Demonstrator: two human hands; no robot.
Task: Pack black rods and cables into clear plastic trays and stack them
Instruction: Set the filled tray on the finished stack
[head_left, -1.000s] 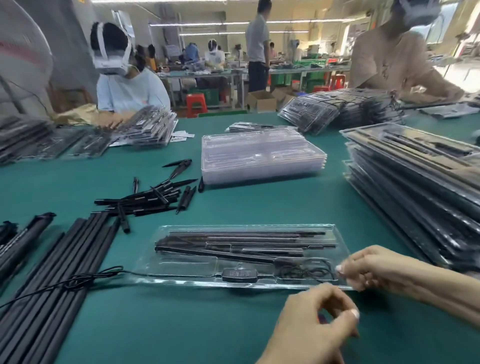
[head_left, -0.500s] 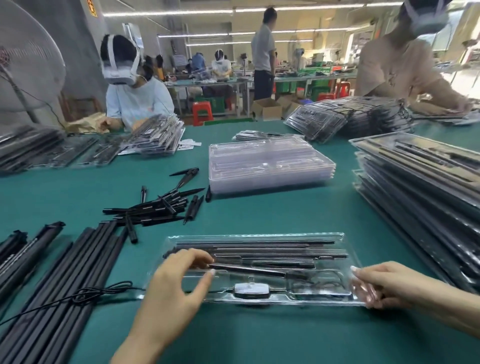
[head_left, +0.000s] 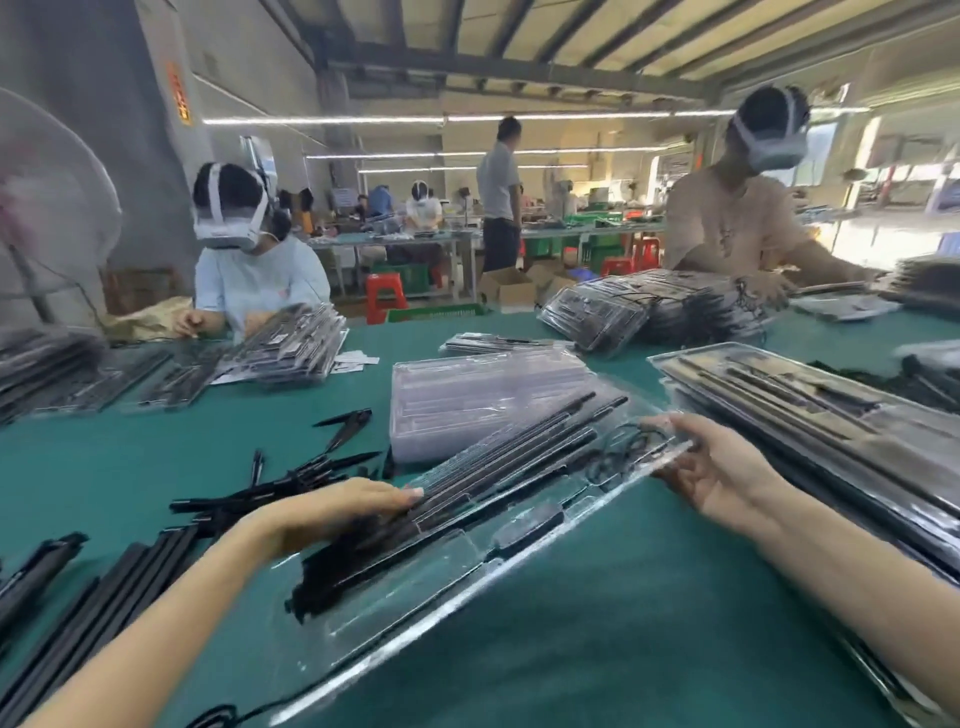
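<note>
A clear plastic tray (head_left: 415, 613) filled with black rods (head_left: 519, 457) and a coiled cable (head_left: 623, 452) is lifted off the green table, tilted with its right end raised. My left hand (head_left: 332, 512) grips its left part, fingers lying over the rods. My right hand (head_left: 711, 467) holds the raised right end near the cable coil. A stack of filled trays (head_left: 810, 415) lies on the right. A pile of empty clear trays (head_left: 467, 400) sits behind the lifted tray.
Long black rods (head_left: 88, 618) lie at the near left, and short black parts (head_left: 270, 493) are scattered past them. A loose cable (head_left: 218, 717) trails at the front edge. Two people sit across the table with more filled trays (head_left: 291, 348).
The tray lay flat on the table before; both hands have now lifted it and swung its right end up and toward the stack on the right. The camera has tilted upward.
</note>
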